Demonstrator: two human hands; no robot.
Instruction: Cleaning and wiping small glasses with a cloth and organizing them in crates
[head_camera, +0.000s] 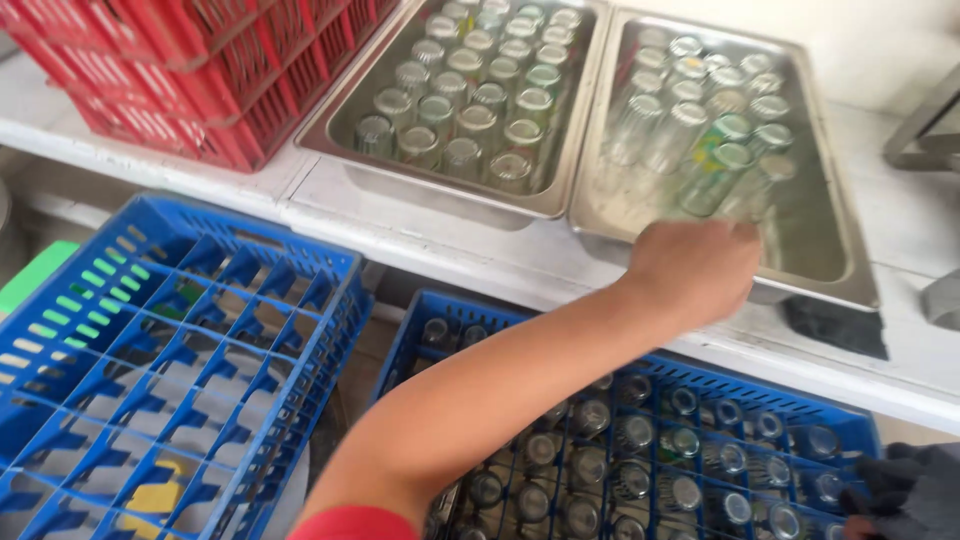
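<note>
The left hand (692, 268) reached over the near rim of the right steel tray (850, 280), its fingers curled among the blurred glasses (720, 165); whether they were clamped on one could not be told. The right hand was out of sight. Left of that tray stood another steel tray (330, 130) of upturned glasses. Nearer, under the forearm, lay a blue rack (700, 375) of glasses, an empty blue rack (250, 250) to its left, red crates (200, 90) far left.

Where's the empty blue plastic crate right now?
Head view, lower left: the empty blue plastic divided crate sits below the white shelf, beside the blue glass-filled crate.
</note>
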